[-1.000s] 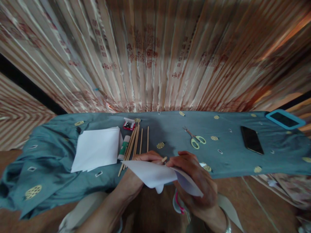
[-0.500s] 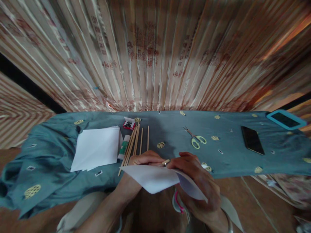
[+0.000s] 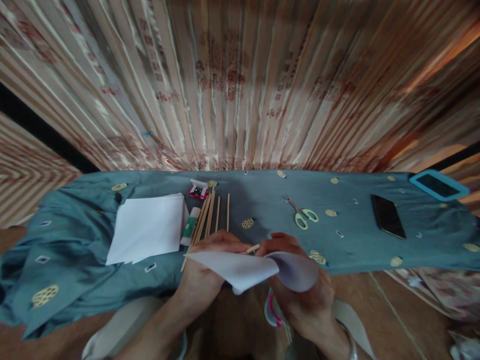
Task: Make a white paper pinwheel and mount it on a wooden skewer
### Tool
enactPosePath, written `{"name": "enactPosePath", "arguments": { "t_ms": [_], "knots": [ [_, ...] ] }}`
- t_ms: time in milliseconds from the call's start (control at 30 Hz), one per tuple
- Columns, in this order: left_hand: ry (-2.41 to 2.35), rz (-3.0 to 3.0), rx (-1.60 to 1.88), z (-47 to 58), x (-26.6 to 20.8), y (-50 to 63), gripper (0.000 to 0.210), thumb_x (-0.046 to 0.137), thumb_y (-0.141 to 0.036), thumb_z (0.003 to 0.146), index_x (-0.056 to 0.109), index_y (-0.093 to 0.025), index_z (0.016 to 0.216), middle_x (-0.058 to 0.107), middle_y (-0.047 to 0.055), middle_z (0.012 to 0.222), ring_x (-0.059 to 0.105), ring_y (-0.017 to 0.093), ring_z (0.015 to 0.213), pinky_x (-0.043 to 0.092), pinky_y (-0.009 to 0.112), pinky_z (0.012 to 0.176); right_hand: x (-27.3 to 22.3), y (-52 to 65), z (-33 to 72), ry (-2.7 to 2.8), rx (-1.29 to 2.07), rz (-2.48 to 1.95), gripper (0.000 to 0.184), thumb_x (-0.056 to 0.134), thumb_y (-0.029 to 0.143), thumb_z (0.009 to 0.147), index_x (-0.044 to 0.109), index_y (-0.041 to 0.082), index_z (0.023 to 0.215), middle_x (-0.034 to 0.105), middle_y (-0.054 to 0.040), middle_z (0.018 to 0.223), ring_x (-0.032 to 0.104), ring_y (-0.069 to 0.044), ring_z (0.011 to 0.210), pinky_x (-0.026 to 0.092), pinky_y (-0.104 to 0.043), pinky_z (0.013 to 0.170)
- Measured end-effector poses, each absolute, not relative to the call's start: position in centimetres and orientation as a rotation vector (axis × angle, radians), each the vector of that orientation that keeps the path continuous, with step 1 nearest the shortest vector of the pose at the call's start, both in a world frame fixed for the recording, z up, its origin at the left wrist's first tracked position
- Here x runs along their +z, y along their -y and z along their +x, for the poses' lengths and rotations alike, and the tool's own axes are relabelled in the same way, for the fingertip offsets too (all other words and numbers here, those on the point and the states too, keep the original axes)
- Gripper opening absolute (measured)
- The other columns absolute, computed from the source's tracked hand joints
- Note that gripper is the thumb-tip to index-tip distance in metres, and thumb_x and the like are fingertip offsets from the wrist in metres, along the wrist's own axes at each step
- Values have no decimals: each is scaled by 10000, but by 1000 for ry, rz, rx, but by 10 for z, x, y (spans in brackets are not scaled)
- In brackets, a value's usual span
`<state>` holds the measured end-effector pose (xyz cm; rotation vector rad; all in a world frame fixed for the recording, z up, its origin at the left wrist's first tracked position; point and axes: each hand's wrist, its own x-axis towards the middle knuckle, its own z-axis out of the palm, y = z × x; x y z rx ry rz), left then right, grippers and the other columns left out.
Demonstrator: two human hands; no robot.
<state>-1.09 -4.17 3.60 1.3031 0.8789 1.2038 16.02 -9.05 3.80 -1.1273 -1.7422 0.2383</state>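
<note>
Above the table's near edge, a sheet of white paper (image 3: pixel 240 269) is bent into a curved shape between both hands. My left hand (image 3: pixel 215 246) is closed on its left part, thumb and fingers pinched along the upper edge. On the other side, my right hand (image 3: pixel 302 305) grips the paper, which curls over the fingers in a rounded flap. Between the fingertips pokes the end of a light wooden stick (image 3: pixel 253 248); the rest of it is hidden. Several wooden sticks (image 3: pixel 204 218) lie just beyond my left hand, beside a green and white glue stick (image 3: pixel 191 226).
A stack of white paper (image 3: pixel 147 230) lies at left. Behind the glue stick is a small red and white box (image 3: pixel 198 190). Scissors (image 3: pixel 301 212), a black phone (image 3: pixel 388 216) and a blue-framed tablet (image 3: pixel 438 184) rest on the green cloth (image 3: pixel 262 190) towards the right.
The paper's right part has curled up into a rounder flap, and its lower point has risen slightly. My right hand has shifted a little left. Items on the table stay put.
</note>
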Motion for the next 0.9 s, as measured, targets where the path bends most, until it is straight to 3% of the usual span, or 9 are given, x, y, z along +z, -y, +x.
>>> {"name": "enactPosePath", "arguments": {
  "t_ms": [200, 367, 600, 900],
  "knots": [
    [-918, 1460, 1275, -13, 32, 44, 163, 699, -141, 722, 806, -251, 777, 727, 19, 703, 655, 130, 630, 514, 200, 576, 30, 86, 155, 1620, 285, -1142, 199, 628, 139, 872, 640, 228, 1050, 743, -42, 952, 706, -189, 875, 598, -300, 745],
    [-995, 1523, 1246, -15, 26, 40, 203, 657, -121, 716, 806, -243, 778, 734, 20, 738, 664, 143, 660, 520, 216, 603, 13, 82, 156, 1552, 412, -1116, 230, 629, 169, 874, 668, 240, 1089, 738, -66, 1040, 708, -203, 920, 597, -328, 772],
    [-1089, 1593, 1181, -11, 12, 31, 244, 581, -98, 700, 793, -210, 743, 743, 32, 752, 675, 164, 703, 519, 240, 649, -2, 68, 159, 1522, 571, -1245, 144, 648, 254, 866, 718, 243, 991, 756, -42, 944, 715, -191, 843, 581, -307, 755],
    [-1140, 1489, 1118, 2, -4, 17, 164, 646, -289, 712, 783, -201, 727, 772, 34, 770, 700, 216, 767, 544, 297, 727, -3, 53, 162, 1463, 691, -1359, 275, 645, 369, 855, 713, 195, 1055, 773, -68, 940, 723, -211, 802, 562, -290, 719]
  ]
}}
